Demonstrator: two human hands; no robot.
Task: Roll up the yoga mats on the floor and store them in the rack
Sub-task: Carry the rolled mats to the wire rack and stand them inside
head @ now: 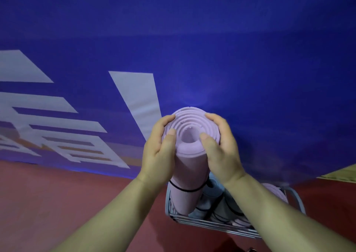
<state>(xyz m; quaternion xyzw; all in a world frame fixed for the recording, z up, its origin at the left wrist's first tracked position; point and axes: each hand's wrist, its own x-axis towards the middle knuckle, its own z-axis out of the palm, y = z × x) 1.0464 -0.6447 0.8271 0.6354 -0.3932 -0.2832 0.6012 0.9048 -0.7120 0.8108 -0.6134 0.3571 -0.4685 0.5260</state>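
A rolled lilac yoga mat [189, 167] stands nearly upright, its spiral top end facing me and a black band round it lower down. Its lower end sits inside the metal wire rack [212, 223] on the floor. My left hand [160, 151] grips the roll's left side near the top, thumb on the end face. My right hand [221, 149] grips the right side the same way. Other rolled mats, pale blue [213, 192] and lilac [274, 191], stand in the rack, partly hidden by my right forearm.
A blue banner wall [231, 49] with large white shapes stands right behind the rack. The floor [57, 203] is dark red. A strip of wooden floor [342, 172] shows at the far right.
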